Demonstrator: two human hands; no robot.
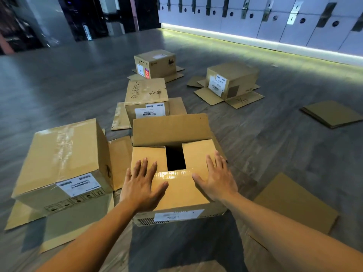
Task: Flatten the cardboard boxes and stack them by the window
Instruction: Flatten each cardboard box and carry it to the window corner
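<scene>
Cardboard surrounds me on the grey floor (255,146). Both my hands lie flat with fingers spread on the nearest box (176,195): my left hand (142,184) presses its near-left flap, my right hand (217,178) its near-right flap, neither gripping anything. A dark gap shows between the flaps, and the far flap (170,128) stands tilted up behind it. Just beside this box on my left sits a big taped box (62,160) with its lower flaps splayed on the floor, one of them touching or nearly touching my box. Directly behind stands a box with handwriting on top (146,92), and beyond that another with a red label (155,63). Further right is a fifth box (233,79), flaps spread out around it. A loose cardboard sheet (294,203) lies close on my right, and a flattened stack (332,113) rests well apart at the right edge. White lockers (275,18) line the far wall above a glowing strip.
</scene>
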